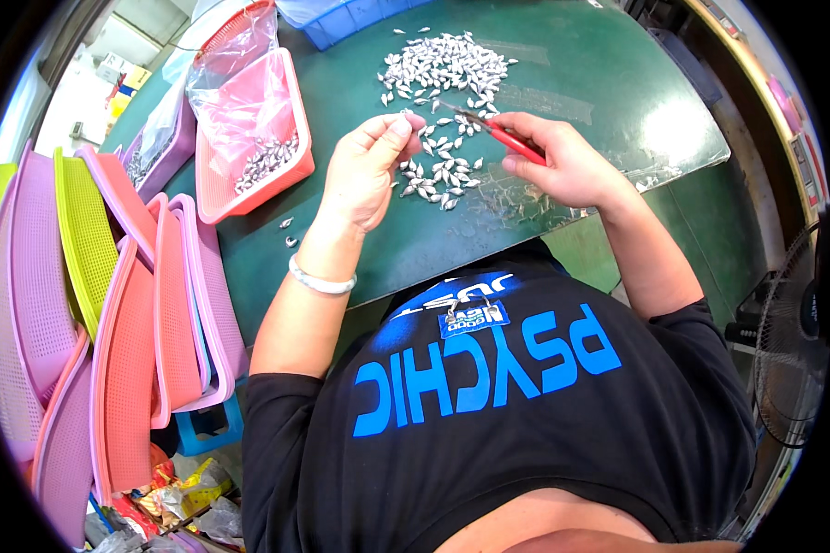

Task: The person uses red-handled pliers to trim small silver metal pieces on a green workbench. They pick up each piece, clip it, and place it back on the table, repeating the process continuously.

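Observation:
My left hand point(369, 170), a pale bangle point(321, 276) on its wrist, is raised over the table with thumb and forefinger pinched. Whatever sits between those fingertips is too small to make out. In my right hand point(567, 161) are red-handled pliers point(520, 145), their dark narrow jaws pointing left towards my left fingertips, a short gap apart. Beneath and between both hands lies a scatter of small silvery teardrop-shaped metal pieces point(441, 175). It runs up to a larger heap of the same pieces point(452, 64) farther back.
Left on the green table point(341, 83) stands a pink basket point(302, 157) with plastic film and more metal pieces; a purple basket point(171, 152) is beside it. A blue crate point(350, 23) sits behind. Stacked empty baskets point(124, 369) crowd the left. A fan point(788, 341) stands right.

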Motion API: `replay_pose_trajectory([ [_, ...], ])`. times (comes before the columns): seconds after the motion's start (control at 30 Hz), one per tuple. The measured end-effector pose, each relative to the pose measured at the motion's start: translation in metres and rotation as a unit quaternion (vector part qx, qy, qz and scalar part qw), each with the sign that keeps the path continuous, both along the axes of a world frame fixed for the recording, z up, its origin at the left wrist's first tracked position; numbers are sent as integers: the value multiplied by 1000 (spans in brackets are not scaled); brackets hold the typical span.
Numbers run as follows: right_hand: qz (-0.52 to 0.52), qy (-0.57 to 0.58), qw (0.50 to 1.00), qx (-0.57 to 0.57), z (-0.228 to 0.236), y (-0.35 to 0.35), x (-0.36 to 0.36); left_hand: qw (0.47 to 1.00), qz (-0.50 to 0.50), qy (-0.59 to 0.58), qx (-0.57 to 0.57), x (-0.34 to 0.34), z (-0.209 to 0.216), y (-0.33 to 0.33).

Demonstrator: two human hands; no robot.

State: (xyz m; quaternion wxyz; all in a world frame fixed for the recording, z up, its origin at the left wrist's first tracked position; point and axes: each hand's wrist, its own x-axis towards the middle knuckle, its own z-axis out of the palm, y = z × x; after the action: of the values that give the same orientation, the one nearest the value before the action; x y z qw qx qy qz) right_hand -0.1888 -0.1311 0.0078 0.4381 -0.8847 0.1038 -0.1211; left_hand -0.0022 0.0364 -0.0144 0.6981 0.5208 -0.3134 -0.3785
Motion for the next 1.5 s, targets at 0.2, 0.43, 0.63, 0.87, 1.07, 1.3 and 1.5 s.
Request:
replay_pose_trajectory([
  [0.2,-74,20,988,-131,-14,-23,-17,854,124,-495,99,16,-16,18],
  [0.43,-165,-3,942,-292,-52,-47,-30,796,90,-586,125,8,-23,9],
  [0.63,-202,-92,915,-336,-71,-46,-24,732,42,-664,149,7,-24,-13],
  [0.87,-204,-77,919,-328,-71,-46,-24,763,18,-633,128,16,-16,-13],
  [1.07,-209,-68,921,-322,-74,-49,-23,748,-30,-651,124,4,-21,-21],
  [1.3,-203,-77,923,-319,-72,-47,-24,775,-48,-623,96,17,-11,-4],
  [1.5,-203,-66,927,-309,-70,-47,-23,793,26,-588,156,20,-19,19],
])
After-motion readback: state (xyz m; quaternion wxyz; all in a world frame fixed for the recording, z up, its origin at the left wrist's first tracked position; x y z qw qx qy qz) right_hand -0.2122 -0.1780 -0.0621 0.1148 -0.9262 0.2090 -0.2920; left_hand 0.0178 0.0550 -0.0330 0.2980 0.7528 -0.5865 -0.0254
